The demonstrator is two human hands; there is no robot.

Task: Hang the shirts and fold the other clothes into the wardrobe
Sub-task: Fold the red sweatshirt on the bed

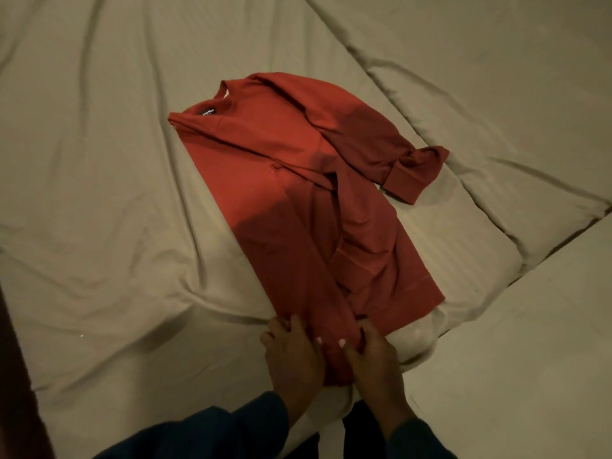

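I am gripping the hem of the red top point(298, 180) with both hands, left hand point(291, 352) and right hand point(371, 356) curled on it at lower centre; it is lying on the bed point(99, 160), its long axis running away from me toward the collar, upper left

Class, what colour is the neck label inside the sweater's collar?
Black with white lettering, seen in the head view.

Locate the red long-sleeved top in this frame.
In the head view the red top lies folded lengthwise on the beige bed sheet, mid-frame, with the left hand and right hand gripping its near hem.
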